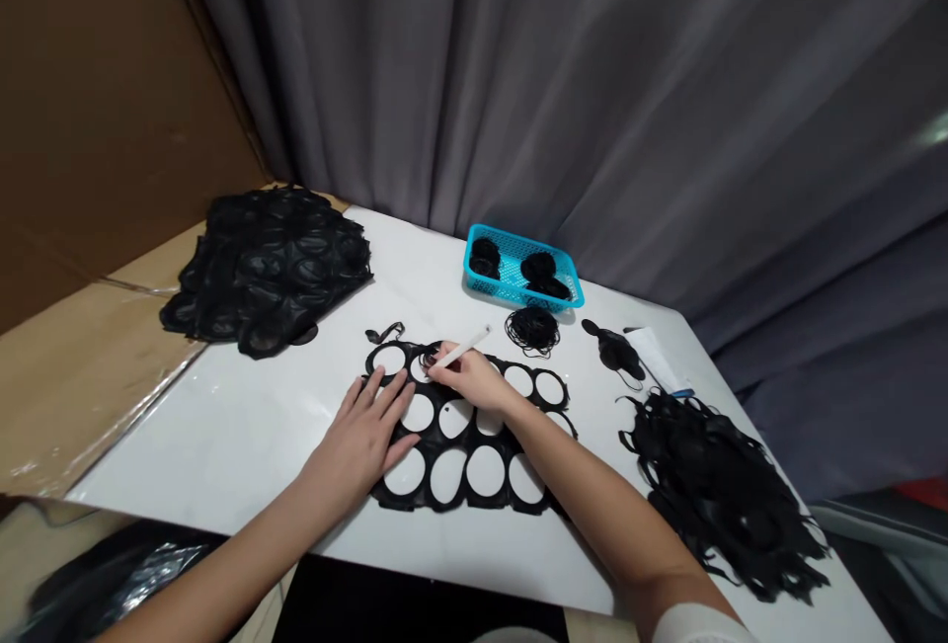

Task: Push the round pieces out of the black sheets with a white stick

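My left hand (362, 436) lies spread flat, pinning the black cut-out sheet (436, 441) steady on the white surface (222, 455); my right hand (466, 376) grips a white pen-like tool (463, 349) above it, its tip hard to make out.

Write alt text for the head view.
A left hand rests on a black sheet punched with oval holes on a white table, while a right hand holds a white pen to it. Black scraps pile on both sides; a blue basket holds black coils.
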Demonstrator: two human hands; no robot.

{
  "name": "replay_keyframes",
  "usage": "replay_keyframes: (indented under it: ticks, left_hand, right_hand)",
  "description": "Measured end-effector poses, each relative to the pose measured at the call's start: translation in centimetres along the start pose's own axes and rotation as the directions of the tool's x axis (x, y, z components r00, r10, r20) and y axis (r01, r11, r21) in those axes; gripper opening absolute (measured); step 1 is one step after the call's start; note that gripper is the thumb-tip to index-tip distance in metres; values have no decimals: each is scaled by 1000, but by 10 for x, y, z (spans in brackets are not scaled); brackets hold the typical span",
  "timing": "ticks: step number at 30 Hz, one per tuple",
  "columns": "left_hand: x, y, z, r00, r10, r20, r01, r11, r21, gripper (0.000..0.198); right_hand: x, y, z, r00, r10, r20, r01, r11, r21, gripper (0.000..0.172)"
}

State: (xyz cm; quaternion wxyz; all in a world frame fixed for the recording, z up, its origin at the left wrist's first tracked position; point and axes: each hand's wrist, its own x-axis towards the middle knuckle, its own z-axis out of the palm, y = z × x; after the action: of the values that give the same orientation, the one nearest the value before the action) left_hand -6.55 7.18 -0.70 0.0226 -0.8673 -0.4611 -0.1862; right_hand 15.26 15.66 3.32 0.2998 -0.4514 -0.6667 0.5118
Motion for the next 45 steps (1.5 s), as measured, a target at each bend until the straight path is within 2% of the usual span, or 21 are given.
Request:
replay_keyframes:
  ticks: [2, 12, 15, 17, 19, 21, 22, 23, 24, 25, 27, 29, 32, 38, 41, 45]
  left_hand:
    - [0, 2, 0, 1000, -19, 4, 19, 1000, 4, 56]
    - [1, 5, 0, 999, -30, 23, 30, 999, 23, 55]
    - [1, 6, 0, 999, -24, 36, 22, 999, 48, 56]
    - [1, 6, 0, 999, -18, 42, 15, 997, 70, 56]
    - [2, 7, 0, 999, -15, 43, 11, 996, 89, 56]
    - [2, 7, -1, 999, -18, 40, 14, 995, 103, 55]
    - [2, 8, -1, 999, -20, 39, 15, 994, 107, 54]
    - [2, 8, -2, 999, -21, 38, 17, 994, 111, 53]
    - [2, 8, -3, 999, -22, 37, 18, 994, 112, 53]
    - [2, 8, -4, 999, -22, 36, 18, 994, 109, 53]
    - [2, 7, -5, 999, -18, 29, 15, 996, 92, 53]
    - [2, 7, -4, 1000, -16, 16, 14, 997, 76, 53]
    - [2, 7, -2, 1000, -29, -5, 29, 997, 71, 52]
    - [1, 8, 2, 999, -29, -19, 30, 996, 87, 55]
    - [0, 6, 0, 999, -1, -43, 5, 996, 94, 55]
    - [-4, -3, -8, 993, -58, -105, 71, 990, 119, 59]
  right_hand:
    - [-5, -1, 5, 1000, -20, -9, 19, 995, -94, 25]
    - [-7, -8, 9, 998, -54, -11, 50, 981, -188, 20]
    - [-10, -5, 15, 992, -128, -7, 121, 948, -294, 20]
    - [-15, -3, 22, 971, -236, 24, 223, 876, -428, 17]
    - [-17, -2, 25, 936, -331, 121, 338, 743, -578, 11]
    - [-13, -2, 17, 914, -364, 182, 384, 624, -681, 11]
    - [-8, -3, 8, 919, -366, 145, 352, 600, -718, 13]
    - [-1, -4, -3, 929, -366, 59, 285, 603, -745, 15]
    - [7, -5, -16, 928, -363, -88, 176, 634, -753, 15]
    - [15, -7, -29, 902, -354, -246, 63, 671, -738, 16]
    - [31, -9, -50, 837, -300, -458, -50, 791, -610, 15]
    - [43, -11, -58, 833, -165, -529, -68, 917, -393, 15]
    - [55, -8, -55, 872, -16, -490, -69, 986, -155, 17]
    - [71, -3, -66, 819, 23, -573, -37, 999, -13, 19]
    - [73, -6, -62, 867, 73, -494, -30, 995, 94, 23]
    - [69, -9, -22, 943, 136, -304, -59, 967, 248, 32]
